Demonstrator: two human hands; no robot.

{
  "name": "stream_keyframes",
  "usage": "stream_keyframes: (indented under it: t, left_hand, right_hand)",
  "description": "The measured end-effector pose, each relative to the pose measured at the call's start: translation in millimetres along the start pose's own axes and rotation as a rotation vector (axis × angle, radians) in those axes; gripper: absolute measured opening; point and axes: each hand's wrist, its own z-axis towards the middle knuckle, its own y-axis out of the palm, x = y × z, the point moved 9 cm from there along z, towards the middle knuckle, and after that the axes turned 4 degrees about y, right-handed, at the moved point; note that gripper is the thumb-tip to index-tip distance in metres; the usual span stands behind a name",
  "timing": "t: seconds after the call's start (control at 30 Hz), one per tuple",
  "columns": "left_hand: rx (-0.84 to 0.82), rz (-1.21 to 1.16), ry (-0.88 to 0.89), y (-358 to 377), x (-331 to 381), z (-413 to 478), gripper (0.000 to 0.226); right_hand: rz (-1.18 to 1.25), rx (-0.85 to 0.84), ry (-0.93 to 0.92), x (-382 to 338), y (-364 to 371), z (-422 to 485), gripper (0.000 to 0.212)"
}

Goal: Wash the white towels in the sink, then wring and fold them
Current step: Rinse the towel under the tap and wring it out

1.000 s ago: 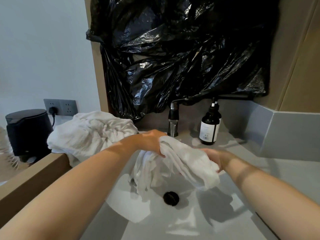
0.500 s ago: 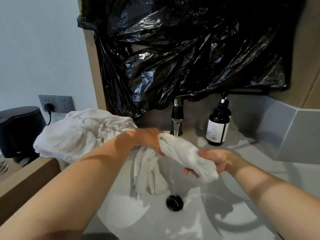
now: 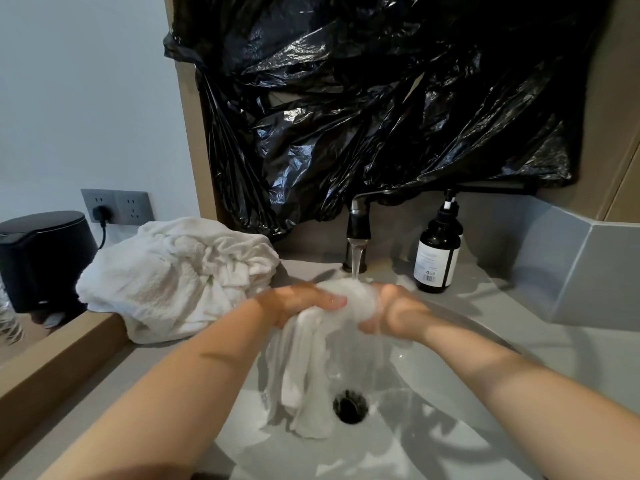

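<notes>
Both of us see one head view. At its centre our left hand (image 3: 304, 301) curls over the bunched top of a white towel (image 3: 308, 372) from 9 o'clock, and our right hand (image 3: 394, 317) clamps the same bunch from 3 o'clock. Water runs onto the bunch from the faucet (image 3: 358, 226) at 12 o'clock. The towel's loose end hangs into the sink (image 3: 450, 431), just beside the drain (image 3: 349, 407) at 6 o'clock. A heap of white towels (image 3: 173, 271) lies on the counter (image 3: 86, 393) at 9 o'clock. A dark pump bottle (image 3: 438, 254) stands at 2 o'clock.
</notes>
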Motion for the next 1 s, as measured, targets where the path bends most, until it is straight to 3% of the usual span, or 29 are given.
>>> stream_keyframes:
  t: [0.07,0.2,0.33,0.5,0.63,0.73,0.87,1.0]
  left_hand:
    - [0.001,-0.098,0.029,5.7,0.8,0.5,0.079]
    - [0.061,-0.203,0.001,14.1,3.6,-3.9,0.056]
    - [-0.018,-0.244,-0.003,36.2,0.6,-4.4,0.079]
    - [-0.071,-0.305,0.027,39.0,-3.4,-1.8,0.105]
    - [-0.119,-0.319,0.149,42.2,8.6,-8.7,0.096]
    - [-0.077,-0.331,0.163,43.7,10.4,-8.9,0.102]
    - [-0.037,-0.345,0.123,46.1,10.0,-11.3,0.085]
    - [-0.052,-0.319,0.133,41.8,8.2,-13.1,0.059]
  right_hand:
    - [-0.094,0.083,-0.023,-5.6,-8.0,-3.2,0.040]
    - [-0.289,0.216,-0.019,-10.9,-16.5,-5.1,0.032]
    - [-0.470,0.340,-0.090,-14.3,-27.1,-8.6,0.039]
    - [-0.499,0.373,-0.108,-20.7,-32.3,-9.2,0.039]
    - [-0.422,0.368,-0.055,-21.1,-35.0,-8.0,0.044]
    - [-0.351,0.353,0.000,-14.7,-38.3,-11.6,0.047]
    - [-0.253,0.179,0.039,1.5,-26.9,-10.5,0.057]
    - [0.180,-0.205,0.035,19.4,-2.5,-19.5,0.068]
